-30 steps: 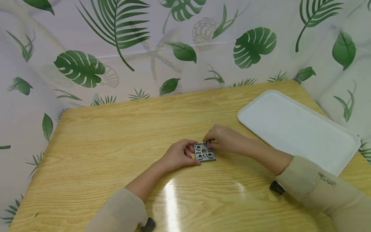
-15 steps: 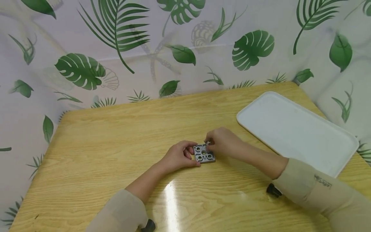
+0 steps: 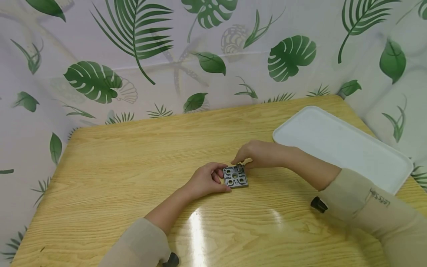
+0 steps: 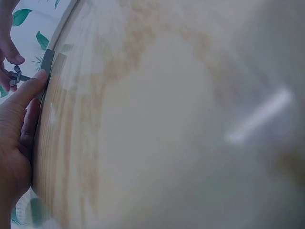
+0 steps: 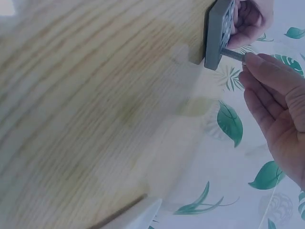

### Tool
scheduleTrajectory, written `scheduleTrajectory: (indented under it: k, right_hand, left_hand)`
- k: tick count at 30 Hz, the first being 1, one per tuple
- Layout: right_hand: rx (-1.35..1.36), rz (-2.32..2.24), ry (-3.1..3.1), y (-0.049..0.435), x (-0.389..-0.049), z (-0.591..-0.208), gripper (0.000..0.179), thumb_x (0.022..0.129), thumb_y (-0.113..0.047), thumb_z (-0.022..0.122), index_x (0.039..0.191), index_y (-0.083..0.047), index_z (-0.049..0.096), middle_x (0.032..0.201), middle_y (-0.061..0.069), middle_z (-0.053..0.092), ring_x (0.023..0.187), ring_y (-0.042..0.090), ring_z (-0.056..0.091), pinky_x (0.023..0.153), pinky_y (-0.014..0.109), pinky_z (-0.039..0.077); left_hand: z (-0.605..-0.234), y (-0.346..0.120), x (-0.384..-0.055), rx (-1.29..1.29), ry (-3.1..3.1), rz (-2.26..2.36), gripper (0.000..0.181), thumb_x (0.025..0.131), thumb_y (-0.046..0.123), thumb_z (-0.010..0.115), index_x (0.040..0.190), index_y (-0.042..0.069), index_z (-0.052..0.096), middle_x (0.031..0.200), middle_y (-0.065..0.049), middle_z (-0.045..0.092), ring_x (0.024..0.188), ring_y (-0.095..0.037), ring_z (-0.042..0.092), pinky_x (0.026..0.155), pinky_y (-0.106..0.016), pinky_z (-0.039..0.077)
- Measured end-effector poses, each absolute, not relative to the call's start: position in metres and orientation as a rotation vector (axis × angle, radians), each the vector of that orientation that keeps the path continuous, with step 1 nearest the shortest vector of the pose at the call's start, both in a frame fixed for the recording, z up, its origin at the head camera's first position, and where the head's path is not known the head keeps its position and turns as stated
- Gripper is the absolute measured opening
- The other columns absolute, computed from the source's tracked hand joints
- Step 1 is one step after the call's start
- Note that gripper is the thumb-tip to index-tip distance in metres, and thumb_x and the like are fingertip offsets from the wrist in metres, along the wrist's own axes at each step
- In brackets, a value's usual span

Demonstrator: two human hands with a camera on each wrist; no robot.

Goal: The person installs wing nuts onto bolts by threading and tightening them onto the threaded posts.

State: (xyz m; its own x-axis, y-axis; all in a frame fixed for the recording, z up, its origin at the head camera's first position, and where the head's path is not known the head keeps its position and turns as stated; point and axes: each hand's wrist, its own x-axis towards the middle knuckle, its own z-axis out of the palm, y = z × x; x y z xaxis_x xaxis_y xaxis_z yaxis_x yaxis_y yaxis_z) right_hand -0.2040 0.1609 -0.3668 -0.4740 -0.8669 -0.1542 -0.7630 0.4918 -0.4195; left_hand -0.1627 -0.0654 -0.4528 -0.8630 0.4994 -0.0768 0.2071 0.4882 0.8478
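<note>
A small square grey metal plate (image 3: 235, 177) with several round holes and dark grooves lies flat on the table. My left hand (image 3: 206, 178) holds it by its left side, thumb at the near corner and fingers at the far one. A wing screw (image 3: 239, 167) stands upright at the plate's far right hole. Its winged head (image 4: 18, 75) shows in the left wrist view, its threaded shank (image 5: 233, 55) in the right wrist view. My right hand (image 3: 260, 154) pinches the head between thumb and fingers, which partly hide it.
A white rectangular tray (image 3: 340, 144) lies slantwise on the right of the wooden table (image 3: 143, 155), partly behind my right forearm. A leaf-patterned cloth (image 3: 186, 55) rises behind the table's far edge and at its sides.
My right hand has turned about the wing screw, its wrist swinging away and the fingers shifting their grip on the head. The left hand and plate stay put.
</note>
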Motion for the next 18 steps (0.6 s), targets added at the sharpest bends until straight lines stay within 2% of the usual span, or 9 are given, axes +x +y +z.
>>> scheduleTrajectory:
  k: [9, 12, 18]
  right_hand:
    - [-1.38, -0.346, 2.396, 0.157, -0.207, -0.368, 0.032, 0.082, -0.005, 0.071, 0.115, -0.004, 0.068, 0.11, 0.007, 0.069, 0.103, 0.021, 0.064, 0.086, 0.033, 0.052]
    - [-1.366, -0.373, 2.411, 0.155, -0.208, -0.368, 0.029, 0.08, -0.005, 0.073, 0.109, -0.003, 0.07, 0.104, 0.006, 0.07, 0.094, 0.018, 0.065, 0.081, 0.031, 0.053]
    - [-1.071, -0.449, 2.545, 0.147, -0.202, -0.369, 0.025, 0.076, -0.013, 0.078, 0.097, -0.001, 0.07, 0.086, 0.003, 0.07, 0.078, 0.012, 0.063, 0.07, 0.026, 0.052]
  left_hand:
    - [-0.454, -0.066, -0.163, 0.594, 2.407, 1.331, 0.067, 0.069, 0.026, 0.085, 0.127, 0.007, 0.056, 0.093, 0.002, 0.058, 0.075, -0.01, 0.056, 0.069, -0.023, 0.048]
    - [-0.454, -0.066, -0.163, 0.59, 2.405, 1.329, 0.066, 0.07, 0.026, 0.085, 0.127, 0.008, 0.056, 0.093, 0.001, 0.057, 0.075, -0.011, 0.056, 0.068, -0.023, 0.048]
    - [-0.453, -0.066, -0.163, 0.586, 2.401, 1.325, 0.067, 0.07, 0.026, 0.085, 0.128, 0.008, 0.056, 0.094, 0.001, 0.057, 0.075, -0.011, 0.056, 0.068, -0.022, 0.049]
